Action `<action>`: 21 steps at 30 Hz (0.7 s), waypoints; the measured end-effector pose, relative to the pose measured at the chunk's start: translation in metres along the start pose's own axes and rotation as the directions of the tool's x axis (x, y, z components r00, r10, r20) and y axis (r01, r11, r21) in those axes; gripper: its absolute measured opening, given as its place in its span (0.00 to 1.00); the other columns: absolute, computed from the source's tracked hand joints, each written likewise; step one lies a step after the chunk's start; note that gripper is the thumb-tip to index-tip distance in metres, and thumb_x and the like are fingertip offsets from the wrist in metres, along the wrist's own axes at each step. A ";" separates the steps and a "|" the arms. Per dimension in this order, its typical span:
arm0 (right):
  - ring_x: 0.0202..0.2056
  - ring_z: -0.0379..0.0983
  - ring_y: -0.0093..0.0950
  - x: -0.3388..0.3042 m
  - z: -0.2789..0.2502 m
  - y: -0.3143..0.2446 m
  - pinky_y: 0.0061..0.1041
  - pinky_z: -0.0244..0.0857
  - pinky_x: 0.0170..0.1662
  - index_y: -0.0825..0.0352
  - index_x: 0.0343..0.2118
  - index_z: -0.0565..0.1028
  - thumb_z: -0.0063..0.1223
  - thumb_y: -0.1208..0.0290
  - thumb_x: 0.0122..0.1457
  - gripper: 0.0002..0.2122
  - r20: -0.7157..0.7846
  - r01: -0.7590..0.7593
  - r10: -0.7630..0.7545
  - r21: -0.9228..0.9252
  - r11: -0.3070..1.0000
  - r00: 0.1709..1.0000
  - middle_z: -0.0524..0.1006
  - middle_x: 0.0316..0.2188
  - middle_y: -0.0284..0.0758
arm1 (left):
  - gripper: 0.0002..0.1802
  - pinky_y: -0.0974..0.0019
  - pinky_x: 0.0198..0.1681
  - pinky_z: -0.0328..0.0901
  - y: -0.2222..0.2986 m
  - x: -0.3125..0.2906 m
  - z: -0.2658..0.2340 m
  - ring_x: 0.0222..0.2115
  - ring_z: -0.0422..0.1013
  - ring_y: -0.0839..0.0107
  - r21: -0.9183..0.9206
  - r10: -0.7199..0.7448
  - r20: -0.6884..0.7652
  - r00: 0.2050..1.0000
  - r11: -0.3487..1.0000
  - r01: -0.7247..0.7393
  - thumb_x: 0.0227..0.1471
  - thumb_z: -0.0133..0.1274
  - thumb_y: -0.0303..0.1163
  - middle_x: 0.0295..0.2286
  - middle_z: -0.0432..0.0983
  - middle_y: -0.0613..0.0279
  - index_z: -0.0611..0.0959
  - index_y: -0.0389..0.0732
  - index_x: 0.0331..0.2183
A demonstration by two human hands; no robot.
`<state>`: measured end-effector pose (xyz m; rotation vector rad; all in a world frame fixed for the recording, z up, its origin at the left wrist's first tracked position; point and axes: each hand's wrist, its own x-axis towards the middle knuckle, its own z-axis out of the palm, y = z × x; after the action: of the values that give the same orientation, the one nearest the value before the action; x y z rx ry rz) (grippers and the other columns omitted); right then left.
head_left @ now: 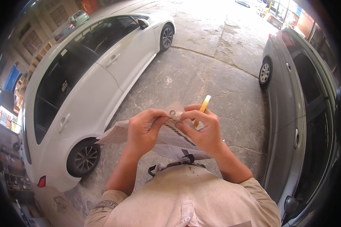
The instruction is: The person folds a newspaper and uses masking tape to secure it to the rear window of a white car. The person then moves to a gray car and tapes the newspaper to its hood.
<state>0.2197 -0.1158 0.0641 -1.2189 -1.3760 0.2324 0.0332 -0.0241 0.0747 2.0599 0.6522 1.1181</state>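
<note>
Dial centred on the view, 12 at top. White car [89,89] parked from 8 to 11 o'clock, rear wheel [84,157] at 8. Printed paper sheet [119,131] next: its left end sticks out toward 8–9 o'clock, overlapping the car in view (can't tell if they touch; probably not), the rest sagging toward 6 over the shirt front.

Left hand [143,128], 8 o'clock just off centre: thumb and index tips together, clamped on the sheet's upper edge. Step in hand looks like working that edge, maybe lining up or sticking tape along it; a pale see-through corner pokes up near 12 between the hands, too washed out to call.

Right hand [206,128], 4 o'clock: thumb and index pinching the same edge, just beside the left fingertips; other fingers curled by the narrow yellow roll [205,104] (tape, I'd guess, seen nearly edge-on) at 2–3 o'clock. Next move probably calls for the left pinch to hold the edge taut while the right feeds along it without creasing.

Dark grey car [282,113] last, 2 to 4 o'clock, well apart from both hands.
</note>
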 end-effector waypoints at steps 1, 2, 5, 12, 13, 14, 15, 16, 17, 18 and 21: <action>0.25 0.71 0.22 0.001 0.000 -0.001 0.23 0.66 0.30 0.65 0.32 0.84 0.74 0.75 0.50 0.08 0.015 -0.022 0.022 -0.003 1.000 1.000 0.82 0.33 0.32 | 0.04 0.68 0.38 0.72 -0.001 0.000 0.000 0.32 0.80 0.69 0.003 0.000 0.007 1.000 1.000 0.000 0.58 0.62 0.23 0.30 0.84 0.57 0.85 0.36 0.37; 0.25 0.71 0.21 0.001 -0.001 -0.002 0.23 0.65 0.30 0.65 0.32 0.83 0.74 0.75 0.50 0.08 0.031 -0.044 0.044 -0.008 0.999 0.999 0.82 0.33 0.32 | 0.04 0.69 0.38 0.71 -0.003 -0.001 0.000 0.32 0.79 0.72 0.005 -0.001 0.015 1.000 1.000 0.001 0.58 0.62 0.23 0.30 0.84 0.58 0.85 0.35 0.37; 0.25 0.69 0.20 0.002 -0.002 -0.001 0.23 0.63 0.29 0.67 0.31 0.83 0.73 0.75 0.51 0.07 0.070 -0.120 0.119 0.011 0.993 0.990 0.81 0.30 0.32 | 0.05 0.69 0.40 0.71 -0.003 -0.003 0.001 0.33 0.79 0.74 0.018 0.004 0.046 0.999 1.000 -0.005 0.59 0.62 0.23 0.31 0.84 0.57 0.85 0.35 0.39; 0.23 0.61 0.15 -0.003 0.004 0.006 0.21 0.54 0.25 0.67 0.28 0.82 0.72 0.75 0.53 0.06 0.056 -0.238 0.234 0.083 0.968 0.971 0.78 0.23 0.28 | 0.13 0.59 0.44 0.73 -0.004 -0.001 0.017 0.40 0.81 0.58 0.180 0.264 -0.092 0.960 0.953 -0.245 0.54 0.64 0.23 0.40 0.85 0.54 0.87 0.42 0.43; 0.23 0.61 0.15 -0.003 0.004 0.004 0.21 0.53 0.25 0.67 0.28 0.82 0.72 0.75 0.53 0.06 0.056 -0.242 0.238 0.082 0.967 0.970 0.78 0.23 0.27 | 0.14 0.58 0.45 0.73 -0.007 -0.002 0.019 0.41 0.81 0.58 0.248 0.322 -0.098 0.942 0.924 -0.290 0.53 0.64 0.24 0.41 0.85 0.54 0.87 0.42 0.43; 0.22 0.60 0.14 -0.002 0.004 0.001 0.21 0.53 0.25 0.67 0.28 0.82 0.72 0.75 0.53 0.06 0.055 -0.247 0.243 0.081 0.966 0.969 0.78 0.23 0.27 | 0.14 0.58 0.46 0.72 -0.011 -0.002 0.020 0.42 0.81 0.58 0.315 0.379 -0.099 0.920 0.889 -0.332 0.52 0.65 0.24 0.42 0.85 0.55 0.87 0.41 0.43; 0.22 0.60 0.14 -0.001 0.004 -0.001 0.20 0.52 0.25 0.67 0.28 0.82 0.72 0.74 0.54 0.06 0.055 -0.251 0.247 0.080 0.965 0.967 0.78 0.23 0.27 | 0.15 0.57 0.47 0.72 -0.013 -0.004 0.021 0.42 0.81 0.57 0.381 0.435 -0.095 0.896 0.847 -0.371 0.52 0.66 0.24 0.43 0.84 0.55 0.87 0.41 0.44; 0.22 0.60 0.14 -0.001 0.004 0.000 0.20 0.52 0.25 0.67 0.28 0.82 0.72 0.74 0.54 0.06 0.057 -0.249 0.245 0.077 0.965 0.968 0.78 0.23 0.27 | 0.15 0.57 0.47 0.72 -0.013 -0.004 0.022 0.43 0.81 0.58 0.406 0.452 -0.099 0.886 0.831 -0.379 0.52 0.66 0.24 0.43 0.85 0.55 0.87 0.41 0.43; 0.22 0.59 0.14 -0.001 0.004 0.000 0.20 0.52 0.25 0.66 0.28 0.82 0.72 0.74 0.54 0.06 0.059 -0.248 0.244 0.075 0.966 0.968 0.78 0.23 0.27 | 0.15 0.58 0.47 0.72 -0.012 -0.005 0.023 0.43 0.81 0.58 0.432 0.470 -0.103 0.877 0.815 -0.387 0.51 0.66 0.25 0.44 0.85 0.55 0.88 0.40 0.43; 0.22 0.59 0.14 -0.001 0.003 0.000 0.20 0.52 0.25 0.66 0.28 0.82 0.72 0.74 0.54 0.06 0.062 -0.246 0.242 0.072 0.966 0.968 0.78 0.23 0.26 | 0.14 0.58 0.47 0.72 -0.011 -0.005 0.023 0.43 0.81 0.58 0.457 0.488 -0.106 0.867 0.798 -0.393 0.51 0.66 0.25 0.44 0.85 0.55 0.88 0.39 0.43; 0.22 0.59 0.14 -0.001 0.003 -0.002 0.20 0.52 0.25 0.66 0.27 0.82 0.72 0.74 0.54 0.07 0.065 -0.256 0.251 0.091 0.962 0.966 0.78 0.23 0.26 | 0.14 0.58 0.46 0.72 -0.011 -0.005 0.024 0.43 0.81 0.58 0.460 0.506 -0.113 0.855 0.790 -0.406 0.50 0.67 0.24 0.42 0.85 0.54 0.88 0.39 0.42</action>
<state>0.2164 -0.1159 0.0639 -1.3126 -1.2361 0.5104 0.0503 -0.0284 0.0546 2.5764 0.5460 1.6333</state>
